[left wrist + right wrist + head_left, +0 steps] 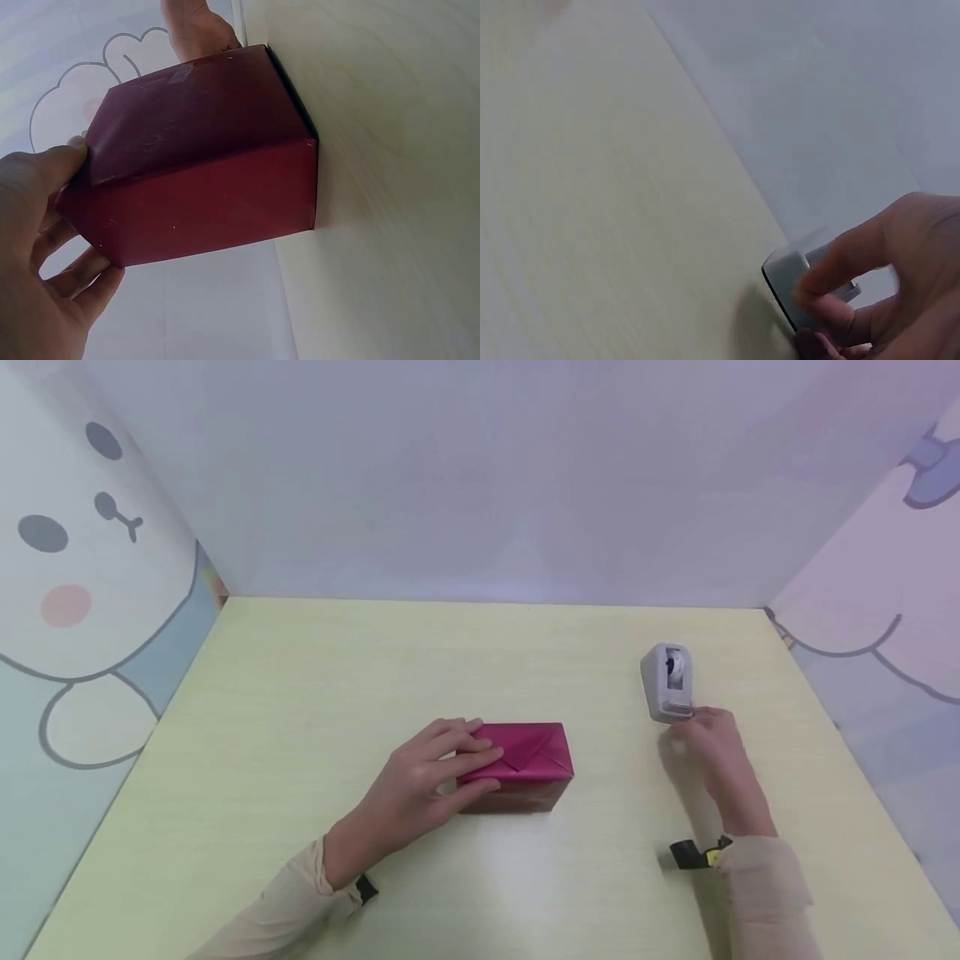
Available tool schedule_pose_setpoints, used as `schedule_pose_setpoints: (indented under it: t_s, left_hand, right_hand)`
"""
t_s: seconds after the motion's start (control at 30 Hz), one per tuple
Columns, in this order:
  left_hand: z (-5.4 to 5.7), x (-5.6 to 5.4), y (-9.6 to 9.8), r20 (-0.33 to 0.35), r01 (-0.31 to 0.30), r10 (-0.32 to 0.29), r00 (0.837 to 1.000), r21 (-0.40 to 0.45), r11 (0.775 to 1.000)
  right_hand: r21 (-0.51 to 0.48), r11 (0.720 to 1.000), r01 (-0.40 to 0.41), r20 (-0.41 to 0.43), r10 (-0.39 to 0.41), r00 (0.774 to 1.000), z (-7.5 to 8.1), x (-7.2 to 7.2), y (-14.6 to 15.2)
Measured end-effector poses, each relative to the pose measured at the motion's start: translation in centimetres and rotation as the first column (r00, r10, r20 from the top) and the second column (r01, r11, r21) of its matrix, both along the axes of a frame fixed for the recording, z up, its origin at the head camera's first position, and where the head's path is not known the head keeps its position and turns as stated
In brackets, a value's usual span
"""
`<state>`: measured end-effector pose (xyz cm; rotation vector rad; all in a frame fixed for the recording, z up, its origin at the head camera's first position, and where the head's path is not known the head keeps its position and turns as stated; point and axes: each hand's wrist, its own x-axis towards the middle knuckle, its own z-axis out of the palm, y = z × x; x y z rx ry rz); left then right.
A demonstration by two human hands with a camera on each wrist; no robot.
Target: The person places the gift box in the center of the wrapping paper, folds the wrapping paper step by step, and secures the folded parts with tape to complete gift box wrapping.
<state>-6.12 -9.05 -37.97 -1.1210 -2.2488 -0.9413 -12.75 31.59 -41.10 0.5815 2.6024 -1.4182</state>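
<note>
A box wrapped in shiny magenta paper [534, 752] sits on the table, with a folded pointed flap on its top. My left hand [420, 781] holds its left end, fingers over the top and thumb along the near side. In the left wrist view the box [202, 180] looks dark red, and the left thumb [56, 169] presses near one edge. A grey tape dispenser [657, 685] with a roll of clear tape [677, 667] stands to the right. At its near end my right hand [716, 752] pinches with thumb and finger; the tape end between them is hard to see.
The pale wooden table [337, 660] is bounded by a plain wall [480, 485] at the back. Side panels with cartoon animals [97, 568] flank it. A black and yellow wrist strap piece [697, 856] hangs by the right sleeve.
</note>
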Motion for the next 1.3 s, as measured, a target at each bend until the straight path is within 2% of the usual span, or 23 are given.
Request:
schedule_pose_setpoints:
  t_s: [0.13,0.3,0.37,0.47,0.5,0.57,0.63,0.7,0.8,0.93,1.03,1.13,1.3]
  left_hand:
    - [-0.1,0.0,0.0,0.002,0.003,-0.003,1.0,0.01,1.0]
    - [-0.3,0.0,-0.1,0.012,0.0,0.0,1.0,-0.005,1.0]
    - [-0.3,0.0,-0.1,0.012,-0.001,0.001,1.0,-0.012,1.0]
    - [-0.2,0.0,-0.1,0.003,-0.001,0.001,1.0,-0.011,1.0]
    - [-0.2,0.0,-0.1,-0.001,0.004,-0.004,1.0,-0.008,1.0]
    - [-0.2,-0.1,0.0,-0.012,0.015,-0.015,1.0,-0.005,1.0]
    - [-0.2,-0.2,0.1,-0.023,0.022,-0.022,0.999,-0.006,1.0]
    - [-0.1,-0.3,0.2,-0.027,0.024,-0.025,0.999,-0.006,1.0]
    - [0.1,-0.5,0.4,-0.02,0.017,-0.017,1.0,-0.01,1.0]
    - [0.1,-0.8,0.6,-0.001,0.028,-0.028,1.0,0.02,0.999]
    - [0.0,-0.8,0.6,0.008,0.041,-0.041,0.999,0.052,0.998]
    - [-0.2,-0.6,0.4,0.022,0.031,-0.033,0.999,0.072,0.997]
    - [-0.3,-0.2,-0.1,0.066,-0.02,0.015,0.998,0.082,0.996]
  right_hand:
    - [-0.023,0.995,-0.101,0.071,0.102,0.992,0.2,0.7,0.7]
    - [-0.006,0.963,-0.268,0.113,0.267,0.957,1.4,2.2,1.8]
    - [0.059,0.95,-0.306,0.088,0.3,0.95,2.1,2.8,1.3]
    - [0.126,0.932,-0.339,-0.034,0.345,0.938,3.6,3.3,-0.6]
    - [0.144,0.925,-0.353,-0.086,0.367,0.926,4.2,3.5,-1.5]
    - [0.158,0.904,-0.397,-0.192,0.423,0.886,5.5,4.0,-3.5]
    - [0.151,0.872,-0.465,-0.289,0.489,0.823,6.8,4.4,-5.4]
    - [0.135,0.834,-0.536,-0.345,0.546,0.763,7.9,4.8,-7.3]
    - [0.099,0.764,-0.638,-0.382,0.621,0.684,9.1,5.3,-9.5]
    - [0.089,0.692,-0.717,-0.357,0.694,0.626,10.1,5.6,-11.8]
    - [0.113,0.659,-0.743,-0.327,0.731,0.599,10.5,5.5,-13.3]
    - [0.12,0.642,-0.757,-0.274,0.755,0.597,10.7,5.2,-14.4]
    - [0.073,0.611,-0.788,-0.167,0.787,0.594,10.9,4.6,-15.5]
